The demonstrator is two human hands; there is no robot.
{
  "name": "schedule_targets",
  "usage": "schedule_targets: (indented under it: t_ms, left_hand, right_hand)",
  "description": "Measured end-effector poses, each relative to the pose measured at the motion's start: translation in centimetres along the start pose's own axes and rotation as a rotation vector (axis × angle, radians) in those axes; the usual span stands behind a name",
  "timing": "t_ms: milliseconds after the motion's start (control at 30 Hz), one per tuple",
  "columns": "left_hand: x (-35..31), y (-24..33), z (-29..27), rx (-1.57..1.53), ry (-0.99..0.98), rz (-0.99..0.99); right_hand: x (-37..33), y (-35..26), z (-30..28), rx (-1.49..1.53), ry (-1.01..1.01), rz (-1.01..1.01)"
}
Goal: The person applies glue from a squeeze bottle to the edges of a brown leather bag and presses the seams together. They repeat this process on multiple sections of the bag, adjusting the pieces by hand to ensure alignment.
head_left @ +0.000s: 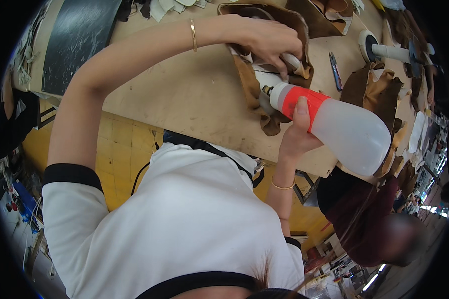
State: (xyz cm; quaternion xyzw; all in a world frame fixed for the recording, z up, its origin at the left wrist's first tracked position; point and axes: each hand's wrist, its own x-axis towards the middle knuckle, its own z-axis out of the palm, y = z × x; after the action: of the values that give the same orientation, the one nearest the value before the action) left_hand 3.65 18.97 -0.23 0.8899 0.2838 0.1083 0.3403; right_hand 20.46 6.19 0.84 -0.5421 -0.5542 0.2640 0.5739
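While right hand (301, 133) clamps bottle (338, 120) right of centre, nozzle (267, 90) aimed at leather piece (247, 82) at upper centre, overhard squeeze could flood leather. Left hand (270, 41) over leather; pinching or only pressing, cannot tell. Loose hold might let piece slip.

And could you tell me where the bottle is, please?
In the head view, the bottle is right of centre, held in the right hand, nozzle toward the brown leather piece.

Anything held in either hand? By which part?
Right hand holds the bottle at its red band, thumb on the band. Left hand is on the leather; whether it grips can't be told.
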Motion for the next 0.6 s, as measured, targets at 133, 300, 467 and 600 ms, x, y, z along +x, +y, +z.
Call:
schedule_targets:
  t_ms: [133,300,467,600]
  left_hand:
    - [-0.7,0.8,-0.3,0.309,0.417,0.107]
    - [-8.0,5.1,1.7,0.15,0.924,-0.436]
    - [-8.6,9.8,8.3,-0.803,0.854,-1.005]
    - [-7.2,8.7,9.6,-0.708,0.71,-1.017]
  right_hand:
    - [1.3,-0.5,0.5,-0.051,-0.082,0.058]
    - [2.2,-0.6,1.4,-0.006,-0.179,0.112]
    - [3.4,0.3,2.8,0.031,-0.261,0.032]
    - [4.4,0.9,3.6,0.026,-0.276,-0.095]
